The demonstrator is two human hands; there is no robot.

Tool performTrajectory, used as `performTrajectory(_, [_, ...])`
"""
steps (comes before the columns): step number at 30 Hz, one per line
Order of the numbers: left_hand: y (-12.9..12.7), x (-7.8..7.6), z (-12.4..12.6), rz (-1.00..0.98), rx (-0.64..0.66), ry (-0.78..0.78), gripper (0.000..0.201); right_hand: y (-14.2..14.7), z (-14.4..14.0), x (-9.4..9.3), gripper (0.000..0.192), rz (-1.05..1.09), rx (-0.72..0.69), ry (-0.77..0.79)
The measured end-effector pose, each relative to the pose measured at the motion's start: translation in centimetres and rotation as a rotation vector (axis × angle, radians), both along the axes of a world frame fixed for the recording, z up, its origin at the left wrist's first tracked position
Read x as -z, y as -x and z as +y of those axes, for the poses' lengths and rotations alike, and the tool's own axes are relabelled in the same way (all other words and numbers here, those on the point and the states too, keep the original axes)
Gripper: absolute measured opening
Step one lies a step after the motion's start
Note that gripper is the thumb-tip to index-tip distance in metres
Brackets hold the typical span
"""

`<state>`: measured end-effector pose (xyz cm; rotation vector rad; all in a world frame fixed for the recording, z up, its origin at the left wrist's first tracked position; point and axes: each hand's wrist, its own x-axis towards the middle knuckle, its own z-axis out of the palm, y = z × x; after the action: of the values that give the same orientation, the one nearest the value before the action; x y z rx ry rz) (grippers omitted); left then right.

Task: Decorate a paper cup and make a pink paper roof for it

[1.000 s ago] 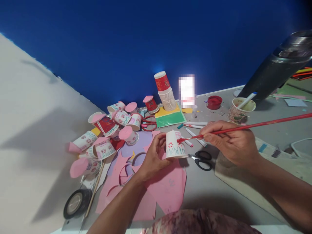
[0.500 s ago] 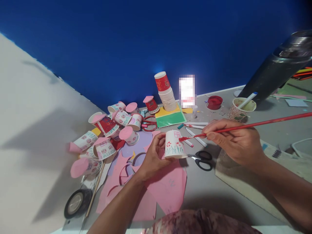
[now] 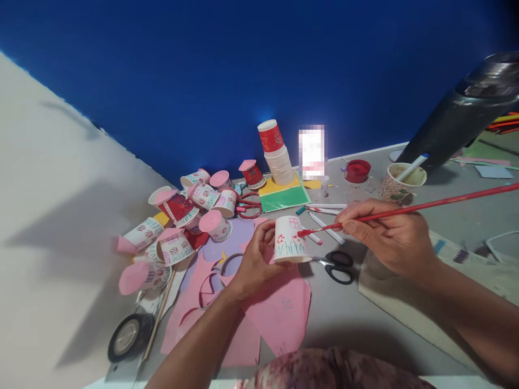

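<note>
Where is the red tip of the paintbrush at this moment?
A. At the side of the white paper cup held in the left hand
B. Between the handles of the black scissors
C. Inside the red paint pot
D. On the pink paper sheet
A: the right hand holds the paintbrush, and its red tip meets the side of the white paper cup that the left hand grips.

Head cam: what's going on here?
A person is painting a paper cup. The left hand holds the cup upside down over pink paper, and the right hand holds a red brush with its tip against the cup's side. The cup already bears red flowers, green grass and a pink window. Black scissors lie just to the right of it, a heap of decorated cups sits to the left, and a red paint pot stands farther back.
</note>
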<state>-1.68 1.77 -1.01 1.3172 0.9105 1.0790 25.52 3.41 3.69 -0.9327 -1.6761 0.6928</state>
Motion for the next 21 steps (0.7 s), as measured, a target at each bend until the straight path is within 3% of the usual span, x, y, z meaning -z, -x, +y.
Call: performTrajectory(21, [-0.02, -0.05, -0.06, 0.012, 0.038, -0.012, 0.081, 0.33, -0.04, 0.15, 0.009, 0.031, -0.021, 0.033])
